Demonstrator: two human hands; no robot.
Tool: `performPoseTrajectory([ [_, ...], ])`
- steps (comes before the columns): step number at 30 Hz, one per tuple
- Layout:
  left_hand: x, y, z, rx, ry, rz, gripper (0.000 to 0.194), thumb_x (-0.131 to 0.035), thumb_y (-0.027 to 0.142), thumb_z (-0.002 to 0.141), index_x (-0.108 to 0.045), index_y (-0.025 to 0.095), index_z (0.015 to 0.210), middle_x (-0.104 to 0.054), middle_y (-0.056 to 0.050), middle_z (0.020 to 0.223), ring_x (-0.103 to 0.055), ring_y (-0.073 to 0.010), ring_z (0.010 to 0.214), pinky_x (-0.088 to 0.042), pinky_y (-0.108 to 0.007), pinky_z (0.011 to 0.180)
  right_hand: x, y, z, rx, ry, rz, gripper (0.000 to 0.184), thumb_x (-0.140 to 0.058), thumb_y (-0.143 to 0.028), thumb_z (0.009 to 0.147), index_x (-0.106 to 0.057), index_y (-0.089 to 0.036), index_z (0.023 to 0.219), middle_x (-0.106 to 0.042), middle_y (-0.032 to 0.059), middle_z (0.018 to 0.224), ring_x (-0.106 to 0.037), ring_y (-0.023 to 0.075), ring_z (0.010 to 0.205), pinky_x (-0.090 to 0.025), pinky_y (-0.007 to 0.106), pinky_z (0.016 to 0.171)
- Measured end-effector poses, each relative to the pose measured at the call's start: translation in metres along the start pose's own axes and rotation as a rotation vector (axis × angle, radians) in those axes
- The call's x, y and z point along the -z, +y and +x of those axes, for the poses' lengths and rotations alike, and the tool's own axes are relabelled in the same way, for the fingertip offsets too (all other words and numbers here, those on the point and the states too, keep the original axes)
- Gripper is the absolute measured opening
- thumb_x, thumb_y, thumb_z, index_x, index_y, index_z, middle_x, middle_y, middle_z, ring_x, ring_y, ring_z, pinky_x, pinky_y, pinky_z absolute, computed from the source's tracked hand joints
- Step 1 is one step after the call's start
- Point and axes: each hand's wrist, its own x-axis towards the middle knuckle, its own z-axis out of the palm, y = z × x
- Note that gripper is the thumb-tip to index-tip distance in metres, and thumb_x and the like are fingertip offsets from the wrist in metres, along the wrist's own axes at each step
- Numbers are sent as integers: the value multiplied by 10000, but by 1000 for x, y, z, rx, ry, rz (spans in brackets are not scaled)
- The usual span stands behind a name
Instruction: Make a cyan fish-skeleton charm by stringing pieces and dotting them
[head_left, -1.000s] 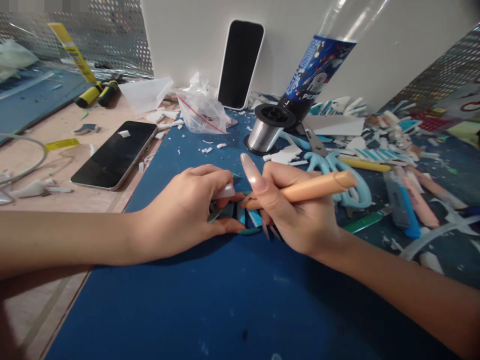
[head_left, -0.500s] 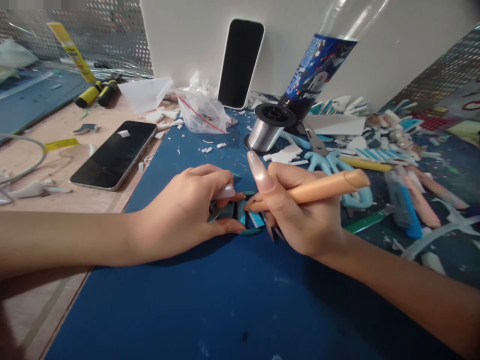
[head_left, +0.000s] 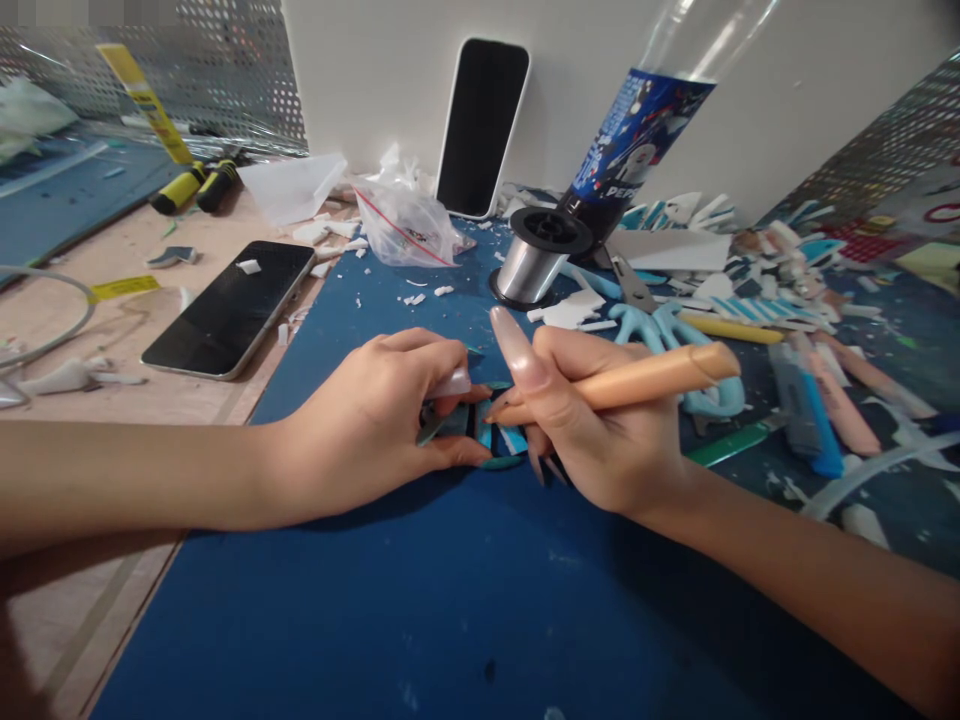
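My left hand (head_left: 371, 420) lies on the blue cutting mat (head_left: 420, 600), its fingers closed and pressing down a small teal and blue striped piece (head_left: 491, 440). My right hand (head_left: 600, 430) is closed round an orange craft knife (head_left: 645, 375), held like a pen. The knife's tip rests on the striped piece, close to my left fingertips. Most of the piece is hidden under both hands.
A black phone (head_left: 229, 310) lies at the left, and another phone (head_left: 481, 125) leans on the white wall. A wire spool (head_left: 536, 258), a plastic bottle (head_left: 637, 135), a clear bag (head_left: 405, 225), light blue scissors (head_left: 675, 335), pens and white scraps crowd the back and right.
My right hand shifted the orange knife slightly, its handle swinging a little to the right. My left hand has stayed in place on the piece.
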Motion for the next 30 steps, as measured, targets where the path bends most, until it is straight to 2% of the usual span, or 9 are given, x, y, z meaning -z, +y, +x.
performPoseTrajectory([
  [5, -1, 0, 0, -6, 8, 3, 249, -704, 319, 724, -536, 154, 804, -489, 21, 682, -461, -133, 675, -351, -238, 564, 0, 2, 0, 6, -16, -11, 443, -489, -315, 898, -375, -190, 489, -336, -58, 451, -347, 50, 384, -355, 251, 433],
  [12, -1, -2, -1, -8, 12, -15, 265, -720, 326, 709, -521, 162, 772, -471, 27, 672, -453, -130, 658, -345, -236, 548, 2, 0, 0, 8, -5, -55, 424, -490, -264, 895, -379, -187, 493, -343, -56, 456, -346, 43, 384, -305, 234, 389],
  [16, -2, -1, 0, -23, 31, -49, 301, -737, 332, 694, -497, 156, 736, -445, 32, 668, -445, -115, 638, -345, -219, 523, 2, -2, -1, -16, 30, -53, 426, -484, -310, 901, -422, -183, 499, -352, -51, 451, -345, 38, 371, -264, 222, 351],
  [23, -1, -1, 0, -23, 20, -32, 294, -740, 322, 693, -510, 149, 754, -448, 37, 655, -456, -116, 647, -361, -214, 532, 1, -3, 0, -31, 17, -89, 478, -502, -346, 891, -365, -179, 465, -345, -49, 434, -316, 36, 369, -270, 225, 350],
  [30, -2, -1, 0, -46, 37, -24, 275, -738, 307, 697, -519, 152, 758, -455, 32, 649, -469, -127, 668, -376, -225, 545, 1, -2, -1, -15, 1, -97, 448, -495, -269, 894, -372, -179, 473, -347, -54, 436, -317, 35, 369, -273, 223, 361],
])
